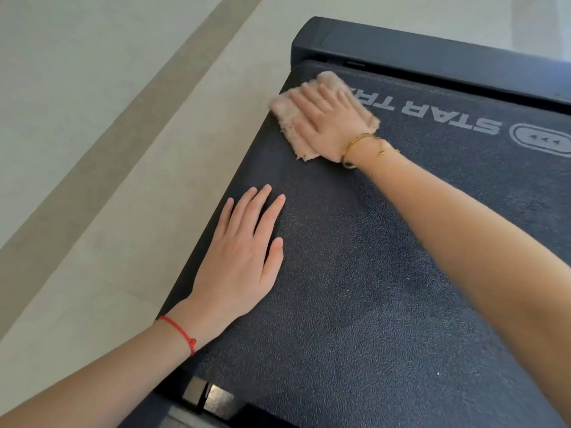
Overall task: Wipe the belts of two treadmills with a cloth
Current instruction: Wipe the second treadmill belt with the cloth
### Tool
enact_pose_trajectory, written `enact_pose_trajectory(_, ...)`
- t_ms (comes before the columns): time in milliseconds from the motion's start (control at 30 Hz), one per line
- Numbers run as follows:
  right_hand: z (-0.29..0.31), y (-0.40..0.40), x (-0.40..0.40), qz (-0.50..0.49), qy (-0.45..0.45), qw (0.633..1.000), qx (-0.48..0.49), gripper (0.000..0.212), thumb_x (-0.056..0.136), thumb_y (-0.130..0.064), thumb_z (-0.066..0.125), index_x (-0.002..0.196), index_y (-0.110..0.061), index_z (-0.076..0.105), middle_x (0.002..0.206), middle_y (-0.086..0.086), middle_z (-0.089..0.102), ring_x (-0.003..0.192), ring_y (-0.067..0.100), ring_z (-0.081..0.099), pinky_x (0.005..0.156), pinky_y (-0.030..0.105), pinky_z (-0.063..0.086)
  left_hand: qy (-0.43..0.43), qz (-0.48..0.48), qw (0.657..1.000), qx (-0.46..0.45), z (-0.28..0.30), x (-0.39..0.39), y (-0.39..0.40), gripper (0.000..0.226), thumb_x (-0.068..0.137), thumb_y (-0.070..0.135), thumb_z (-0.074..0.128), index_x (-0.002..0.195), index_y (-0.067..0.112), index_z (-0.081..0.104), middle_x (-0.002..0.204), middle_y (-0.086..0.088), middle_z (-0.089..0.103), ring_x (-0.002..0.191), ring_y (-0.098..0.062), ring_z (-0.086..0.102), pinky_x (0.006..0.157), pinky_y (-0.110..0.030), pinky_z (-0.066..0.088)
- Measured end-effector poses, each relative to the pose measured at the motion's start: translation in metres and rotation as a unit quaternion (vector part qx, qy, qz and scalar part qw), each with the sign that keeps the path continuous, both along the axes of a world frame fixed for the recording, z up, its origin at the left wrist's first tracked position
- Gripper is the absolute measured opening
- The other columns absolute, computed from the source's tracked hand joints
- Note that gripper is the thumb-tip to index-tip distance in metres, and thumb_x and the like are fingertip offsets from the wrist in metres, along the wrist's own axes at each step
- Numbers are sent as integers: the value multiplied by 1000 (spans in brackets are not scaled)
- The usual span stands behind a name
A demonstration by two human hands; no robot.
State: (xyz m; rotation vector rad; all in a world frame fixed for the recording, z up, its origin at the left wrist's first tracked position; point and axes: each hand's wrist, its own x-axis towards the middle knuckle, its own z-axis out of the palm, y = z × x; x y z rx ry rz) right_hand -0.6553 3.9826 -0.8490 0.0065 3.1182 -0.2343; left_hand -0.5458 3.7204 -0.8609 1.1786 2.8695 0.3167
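Black textured treadmill belt [355, 288] fills the view, its long axis running from the near left to the far right. Grey lettering on it reads "STAR TR", the rest hidden, beside an oval logo [543, 139] with three arrowheads. At the belt's far left corner, the right hand [324, 122] presses a beige fluffy cloth [289, 118] flat with straight fingers. Nearer, the left hand [241, 257] rests open on the belt, holding nothing. Pale floor [92, 134] lies to the left.

Fuzzy cloth [292, 118]; matt pebbled rubbery belt [355, 288].
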Motion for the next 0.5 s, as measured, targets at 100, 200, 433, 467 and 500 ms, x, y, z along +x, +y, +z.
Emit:
enact_pose_trajectory(100, 6, 45, -8, -119, -16, 993, 2, 62, 103, -49, 15, 158, -22, 8, 166, 2, 4, 152, 28, 0, 122, 48, -3, 2, 2, 1000, 0, 1, 0, 1, 58, 101, 36, 23, 156, 16, 23, 163, -5, 19, 153, -22, 12, 122, -49, 16)
enact_pose_trajectory(200, 9, 42, -13, -159, -32, 987, -4, 61, 104, -45, 12, 158, -19, 3, 166, 3, -1, 152, 29, -4, 122, 51, -3, 1, 3, 1000, 3, 3, 0, 2, 58, 101, 35, 23, 156, 16, 24, 163, -6, 21, 152, -22, 13, 122, -48, 16)
enact_pose_trajectory(433, -1, -9, 85, 13, -11, 1000, -7, 58, 104, -49, 14, 158, -30, 1, 166, -5, 0, 152, 25, -5, 122, 46, -8, -3, -2, 1000, 17, 5, 2, 2, 58, 100, 36, 25, 155, 15, 27, 162, -6, 23, 151, -23, 16, 123, -47, 15)
enact_pose_trajectory(467, -3, -5, 98, 22, -12, 1000, -5, 58, 104, -51, 15, 158, -32, 1, 165, -7, 0, 152, 23, -5, 121, 45, -9, -3, -2, 1000, 19, 5, 2, 1, 59, 100, 36, 25, 155, 15, 27, 162, -6, 23, 151, -23, 16, 123, -47, 15)
enact_pose_trajectory(500, -2, 6, 105, 13, -13, 1000, -2, 59, 103, -53, 15, 157, -34, 1, 165, -8, 0, 152, 22, -5, 121, 44, -10, -3, -3, 1000, 21, 5, 2, 1, 59, 100, 36, 24, 155, 15, 27, 162, -6, 23, 151, -23, 16, 123, -47, 15)
